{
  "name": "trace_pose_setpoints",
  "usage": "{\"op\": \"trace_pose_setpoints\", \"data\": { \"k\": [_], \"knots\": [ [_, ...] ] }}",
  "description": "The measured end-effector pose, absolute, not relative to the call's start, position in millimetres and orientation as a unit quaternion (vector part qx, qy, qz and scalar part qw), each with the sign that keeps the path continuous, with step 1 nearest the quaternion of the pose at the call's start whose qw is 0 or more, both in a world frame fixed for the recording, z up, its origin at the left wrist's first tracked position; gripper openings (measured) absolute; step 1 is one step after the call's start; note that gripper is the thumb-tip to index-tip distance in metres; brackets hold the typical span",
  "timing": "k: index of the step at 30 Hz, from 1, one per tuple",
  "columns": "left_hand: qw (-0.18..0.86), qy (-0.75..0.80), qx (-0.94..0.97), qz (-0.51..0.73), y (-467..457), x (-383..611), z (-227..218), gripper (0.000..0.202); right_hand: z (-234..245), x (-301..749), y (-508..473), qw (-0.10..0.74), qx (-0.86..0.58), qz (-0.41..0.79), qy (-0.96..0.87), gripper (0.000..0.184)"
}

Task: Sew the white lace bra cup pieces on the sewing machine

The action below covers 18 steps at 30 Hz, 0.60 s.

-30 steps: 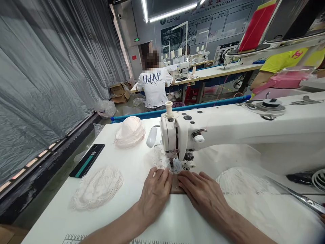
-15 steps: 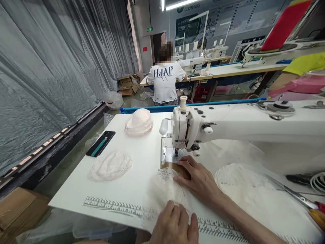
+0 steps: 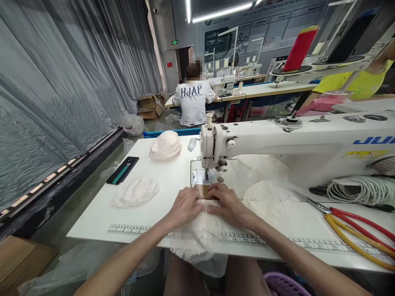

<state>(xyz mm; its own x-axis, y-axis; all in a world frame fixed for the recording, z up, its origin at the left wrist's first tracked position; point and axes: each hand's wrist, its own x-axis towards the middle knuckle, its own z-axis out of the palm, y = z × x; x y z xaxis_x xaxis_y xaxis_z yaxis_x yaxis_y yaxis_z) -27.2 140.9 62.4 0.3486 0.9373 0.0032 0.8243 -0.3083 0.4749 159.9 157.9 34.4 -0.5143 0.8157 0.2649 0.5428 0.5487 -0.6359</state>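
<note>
In front of the needle of a white sewing machine (image 3: pixel 212 144), both hands are at a piece of white lace fabric (image 3: pixel 197 234). My left hand (image 3: pixel 186 205) has its fingers bent and pressed together on the fabric's upper left edge. Across from it, my right hand (image 3: pixel 227 204) pinches the upper right edge, fingertips beside a brown patch (image 3: pixel 202 191) at the metal needle plate (image 3: pixel 199 176). The fabric's lower end hangs over the table's front edge. More white lace (image 3: pixel 265 199) lies to the right of my right hand.
Left on the table (image 3: pixel 92 226) lie a flat lace piece (image 3: pixel 135 192), a pale cap-shaped piece (image 3: pixel 166 146) and a dark phone (image 3: pixel 122 170). Scissors (image 3: pixel 345 224) and a coiled white cord (image 3: pixel 361 191) lie right. A person in a white shirt (image 3: pixel 194 102) sits ahead.
My left hand has moved up from the front edge to the fabric near the needle plate, beside my right hand. The fabric now hangs over the table edge. The head view has shifted right.
</note>
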Motion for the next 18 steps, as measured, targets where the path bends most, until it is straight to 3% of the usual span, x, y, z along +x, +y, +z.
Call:
{"op": "trace_pose_setpoints", "data": {
  "k": [4, 8, 18],
  "knots": [
    [0.407, 0.491, 0.739, 0.215, 109, -33, 78, 0.013, 50, 162, 133, 0.317, -0.326, 0.411, -0.79, 0.018],
    [0.604, 0.437, 0.63, 0.219, 81, -38, 88, 0.035, 64, 169, 101, 0.259, -0.31, 0.562, -0.722, 0.024],
    [0.737, 0.404, 0.493, 0.225, 31, -31, 69, 0.029, 56, 192, 45, 0.171, -0.308, 0.706, -0.614, 0.031]
  ]
}}
